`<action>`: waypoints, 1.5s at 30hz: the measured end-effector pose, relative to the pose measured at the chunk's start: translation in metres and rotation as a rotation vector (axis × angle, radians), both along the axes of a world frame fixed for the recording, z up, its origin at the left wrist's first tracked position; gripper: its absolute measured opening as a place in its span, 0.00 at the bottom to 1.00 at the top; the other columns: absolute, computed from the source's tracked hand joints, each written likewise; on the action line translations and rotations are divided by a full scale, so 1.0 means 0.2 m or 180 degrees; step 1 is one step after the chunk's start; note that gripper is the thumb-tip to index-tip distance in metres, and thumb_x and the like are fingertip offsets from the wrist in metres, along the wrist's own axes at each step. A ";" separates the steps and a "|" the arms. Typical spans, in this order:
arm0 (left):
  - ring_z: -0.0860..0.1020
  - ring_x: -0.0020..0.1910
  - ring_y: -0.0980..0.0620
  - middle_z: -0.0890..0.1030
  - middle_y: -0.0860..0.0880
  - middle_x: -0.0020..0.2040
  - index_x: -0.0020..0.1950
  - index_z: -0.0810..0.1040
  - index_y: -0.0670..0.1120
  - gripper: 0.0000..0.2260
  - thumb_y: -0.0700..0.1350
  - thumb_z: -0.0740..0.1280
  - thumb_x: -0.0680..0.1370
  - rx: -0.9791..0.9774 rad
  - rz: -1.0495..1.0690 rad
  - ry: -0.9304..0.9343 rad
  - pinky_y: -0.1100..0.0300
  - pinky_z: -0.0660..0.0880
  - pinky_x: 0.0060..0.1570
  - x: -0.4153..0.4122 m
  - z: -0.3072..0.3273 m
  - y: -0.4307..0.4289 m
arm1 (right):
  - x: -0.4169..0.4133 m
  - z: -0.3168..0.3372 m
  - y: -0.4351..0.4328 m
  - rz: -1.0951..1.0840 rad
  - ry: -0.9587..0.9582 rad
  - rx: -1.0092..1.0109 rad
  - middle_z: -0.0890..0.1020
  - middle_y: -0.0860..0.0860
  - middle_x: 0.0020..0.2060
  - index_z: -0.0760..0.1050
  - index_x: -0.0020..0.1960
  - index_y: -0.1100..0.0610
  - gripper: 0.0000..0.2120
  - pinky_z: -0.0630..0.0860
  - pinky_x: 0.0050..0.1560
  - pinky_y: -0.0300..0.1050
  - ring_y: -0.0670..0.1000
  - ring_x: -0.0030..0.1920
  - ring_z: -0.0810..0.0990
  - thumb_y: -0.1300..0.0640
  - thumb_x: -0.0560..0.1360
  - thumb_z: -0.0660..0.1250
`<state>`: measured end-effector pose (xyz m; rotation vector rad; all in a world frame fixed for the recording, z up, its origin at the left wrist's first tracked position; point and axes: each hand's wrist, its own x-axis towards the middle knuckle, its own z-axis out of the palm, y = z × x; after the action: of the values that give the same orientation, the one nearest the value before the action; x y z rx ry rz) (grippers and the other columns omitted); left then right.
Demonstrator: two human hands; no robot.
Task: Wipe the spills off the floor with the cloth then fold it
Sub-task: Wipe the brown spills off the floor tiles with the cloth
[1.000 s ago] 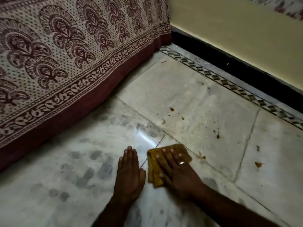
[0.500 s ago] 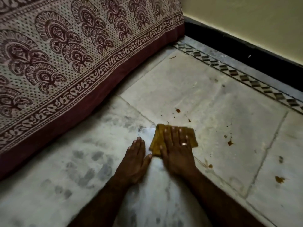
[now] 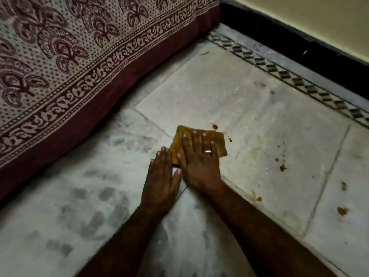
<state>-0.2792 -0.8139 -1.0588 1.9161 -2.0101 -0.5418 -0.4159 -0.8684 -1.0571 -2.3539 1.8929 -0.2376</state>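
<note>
The right hand [image 3: 199, 166] presses flat, fingers straight, on the yellow cloth [image 3: 218, 141] beside brown spills [image 3: 215, 126]; the left hand [image 3: 159, 182] rests flat on the floor [image 3: 259, 108].

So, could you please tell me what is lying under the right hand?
The yellow cloth lies under the right hand, pressed flat on the floor; its far and right edges show. Whether any spill sits beneath the cloth is hidden.

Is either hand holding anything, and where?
Nothing gripped: right hand presses flat on the folded mustard-yellow cloth; left hand rests on the marble floor.
</note>
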 end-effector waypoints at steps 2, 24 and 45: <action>0.54 0.79 0.47 0.57 0.43 0.80 0.80 0.55 0.40 0.32 0.60 0.39 0.83 -0.0029 -0.0065 0.0028 0.56 0.46 0.78 0.00 0.01 -0.05 | -0.12 0.00 0.15 0.0559 0.0156 -0.0101 0.54 0.57 0.82 0.49 0.83 0.51 0.31 0.55 0.77 0.64 0.61 0.81 0.52 0.43 0.84 0.52; 0.61 0.77 0.41 0.61 0.39 0.78 0.77 0.61 0.36 0.33 0.59 0.42 0.84 -0.0128 -0.0370 -0.0342 0.50 0.50 0.77 0.04 -0.05 -0.13 | -0.15 0.04 0.51 0.0433 0.0006 -0.0037 0.60 0.57 0.80 0.61 0.80 0.50 0.28 0.58 0.77 0.64 0.61 0.81 0.54 0.44 0.82 0.56; 0.53 0.80 0.48 0.55 0.42 0.80 0.79 0.58 0.39 0.34 0.60 0.40 0.83 0.0110 -0.1443 -0.0364 0.56 0.41 0.77 -0.53 0.00 0.20 | -0.71 0.05 0.97 -0.0642 0.0210 0.0024 0.58 0.58 0.80 0.57 0.81 0.53 0.30 0.59 0.76 0.65 0.62 0.80 0.55 0.45 0.83 0.57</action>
<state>-0.3861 -0.7730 -1.0590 1.5352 -2.5416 -0.5851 -0.5587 -0.6740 -1.0465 -2.1914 2.1595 -0.1715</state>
